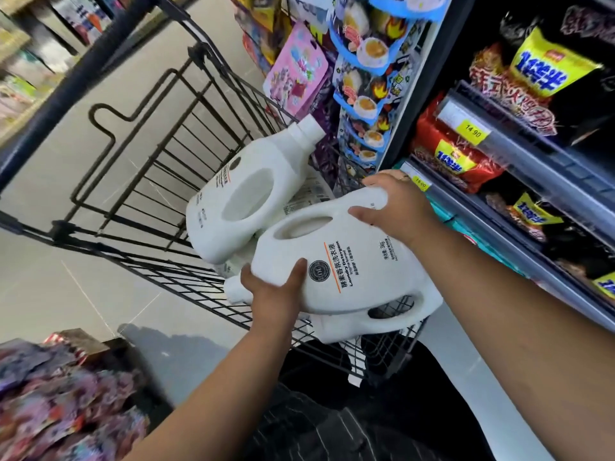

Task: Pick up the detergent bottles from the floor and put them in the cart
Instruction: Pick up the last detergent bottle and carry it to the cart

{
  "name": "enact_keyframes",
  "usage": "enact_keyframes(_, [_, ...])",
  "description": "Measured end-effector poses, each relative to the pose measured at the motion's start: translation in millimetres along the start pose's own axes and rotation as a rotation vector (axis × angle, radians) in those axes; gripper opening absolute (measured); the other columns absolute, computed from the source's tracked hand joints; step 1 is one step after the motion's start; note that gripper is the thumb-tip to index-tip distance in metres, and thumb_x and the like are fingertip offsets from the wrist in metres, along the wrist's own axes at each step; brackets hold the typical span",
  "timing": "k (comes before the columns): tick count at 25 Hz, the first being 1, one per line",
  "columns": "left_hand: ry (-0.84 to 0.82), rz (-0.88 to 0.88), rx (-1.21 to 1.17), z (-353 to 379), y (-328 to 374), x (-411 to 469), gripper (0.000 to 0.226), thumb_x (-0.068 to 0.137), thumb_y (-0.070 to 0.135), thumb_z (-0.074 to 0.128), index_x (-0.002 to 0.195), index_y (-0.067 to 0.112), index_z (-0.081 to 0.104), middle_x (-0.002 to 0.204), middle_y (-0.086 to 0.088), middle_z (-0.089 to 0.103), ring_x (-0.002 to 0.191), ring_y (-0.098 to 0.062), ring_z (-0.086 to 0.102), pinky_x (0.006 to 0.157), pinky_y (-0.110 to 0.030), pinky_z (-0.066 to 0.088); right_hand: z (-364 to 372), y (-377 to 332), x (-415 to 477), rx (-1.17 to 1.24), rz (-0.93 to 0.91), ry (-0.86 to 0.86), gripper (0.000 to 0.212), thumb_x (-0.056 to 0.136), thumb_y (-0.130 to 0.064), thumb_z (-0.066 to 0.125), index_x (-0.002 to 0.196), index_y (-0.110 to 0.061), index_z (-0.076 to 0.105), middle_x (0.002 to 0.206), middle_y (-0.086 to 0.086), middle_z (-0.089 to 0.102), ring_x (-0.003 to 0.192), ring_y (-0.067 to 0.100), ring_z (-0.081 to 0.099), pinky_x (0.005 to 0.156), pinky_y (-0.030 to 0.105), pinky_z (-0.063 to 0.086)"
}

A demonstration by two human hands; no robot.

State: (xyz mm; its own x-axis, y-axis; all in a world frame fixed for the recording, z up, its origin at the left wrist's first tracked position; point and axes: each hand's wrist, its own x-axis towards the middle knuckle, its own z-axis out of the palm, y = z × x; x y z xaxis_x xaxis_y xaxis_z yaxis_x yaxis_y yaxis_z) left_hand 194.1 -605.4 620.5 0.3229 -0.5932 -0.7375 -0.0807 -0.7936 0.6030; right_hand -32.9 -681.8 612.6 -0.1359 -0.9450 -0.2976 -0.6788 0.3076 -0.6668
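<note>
Over cart (pixel 139 181), detergent bottle (pixel 336 261) betw. both hands' fingers (pixel 296 271)

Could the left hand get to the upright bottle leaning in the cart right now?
Probably not yet: the left hand is gripping the held bottle, which lies between it and the leaning bottle.

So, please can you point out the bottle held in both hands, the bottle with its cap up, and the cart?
held bottle (pixel 336 261), head view, on its printed label.
cap-up bottle (pixel 213 214), head view, on its white side beside the handle hole.
cart (pixel 113 191), head view, on the wire side wall.
</note>
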Motion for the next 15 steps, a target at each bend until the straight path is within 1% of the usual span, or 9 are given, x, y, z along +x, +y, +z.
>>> enact_keyframes(3, [-0.113,-0.027,0.140,-10.7,3.8,2.6,0.101,0.077,0.046,0.078,0.146,0.040,0.006,0.129,-0.007,0.053,0.105,-0.033,0.061,0.073,-0.045,0.059,1.1,0.0,-2.5,-0.039,-0.002,0.029,0.065,0.075,-0.049,0.080,0.131,-0.021,0.061,0.139,0.001,0.050,0.129,0.022,0.048,0.107,0.033,0.039])
enact_keyframes(5, [-0.174,-0.048,0.229,-19.1,10.2,-1.9,0.100,0.081,0.038,0.077,0.150,0.035,0.005,0.128,-0.010,0.054,0.103,-0.034,0.063,0.060,-0.036,0.057,2.6,-0.8,-12.6,-0.033,-0.010,0.039,0.068,0.075,-0.050,0.080,0.134,-0.024,0.059,0.142,-0.002,0.047,0.130,0.021,0.046,0.108,0.038,0.040])
enact_keyframes(6, [-0.201,-0.017,0.283,-22.3,14.5,-5.9,0.101,0.081,0.037,0.077,0.151,0.035,0.005,0.130,-0.009,0.053,0.107,-0.034,0.062,0.060,-0.034,0.055,4.5,-1.3,-18.7,-0.036,-0.021,0.044,0.069,0.075,-0.050,0.080,0.136,-0.025,0.057,0.144,-0.003,0.045,0.131,0.020,0.045,0.108,0.038,0.040])
enact_keyframes(7, [-0.220,0.058,0.367,-24.1,20.0,-9.8,0.103,0.079,0.038,0.079,0.152,0.033,0.006,0.134,-0.009,0.052,0.112,-0.033,0.060,0.065,-0.034,0.055,7.3,-2.1,-24.1,-0.040,-0.034,0.049,0.071,0.075,-0.050,0.080,0.138,-0.027,0.055,0.146,-0.004,0.043,0.132,0.020,0.044,0.108,0.036,0.039])
enact_keyframes(8, [-0.230,0.170,0.476,-24.4,26.5,-12.9,0.105,0.077,0.038,0.080,0.153,0.032,0.007,0.139,-0.008,0.050,0.118,-0.031,0.057,0.075,-0.035,0.054,11.0,-4.0,-28.5,-0.048,-0.042,0.049,0.073,0.075,-0.049,0.080,0.139,-0.028,0.053,0.148,-0.005,0.041,0.133,0.019,0.043,0.107,0.033,0.037])
enact_keyframes(10, [-0.205,0.422,0.642,-21.2,40.0,-14.8,0.109,0.074,0.038,0.083,0.154,0.030,0.009,0.149,-0.008,0.041,0.130,-0.027,0.047,0.097,-0.035,0.044,16.2,-8.3,-35.5,-0.048,-0.022,0.073,0.075,0.075,-0.048,0.081,0.141,-0.028,0.052,0.150,-0.003,0.040,0.135,0.018,0.042,0.105,0.029,0.035])
enact_keyframes(11, [-0.206,0.513,0.666,-17.5,46.5,-14.3,0.109,0.074,0.038,0.083,0.154,0.029,0.010,0.151,-0.010,0.037,0.134,-0.026,0.044,0.101,-0.035,0.039,16.8,-9.1,-37.9,-0.024,-0.001,0.093,0.076,0.075,-0.047,0.081,0.142,-0.027,0.051,0.150,-0.001,0.040,0.135,0.018,0.042,0.103,0.027,0.034])
enact_keyframes(13, [-0.242,0.621,0.679,-9.4,54.6,-18.2,0.105,0.076,0.038,0.082,0.154,0.029,0.012,0.152,-0.012,0.035,0.137,-0.025,0.040,0.102,-0.032,0.036,9.3,-7.0,-49.7,0.048,0.040,0.126,0.074,0.077,-0.045,0.081,0.141,-0.026,0.050,0.148,0.001,0.042,0.135,0.019,0.041,0.098,0.024,0.032])
enact_keyframes(15, [-0.266,0.703,0.725,-4.1,55.8,-24.4,0.101,0.078,0.036,0.081,0.153,0.028,0.014,0.153,-0.010,0.036,0.137,-0.023,0.040,0.095,-0.025,0.033,-3.6,-0.1,-68.7,0.089,0.049,0.152,0.072,0.078,-0.045,0.080,0.140,-0.026,0.050,0.147,0.001,0.044,0.133,0.018,0.043,0.095,0.021,0.031])
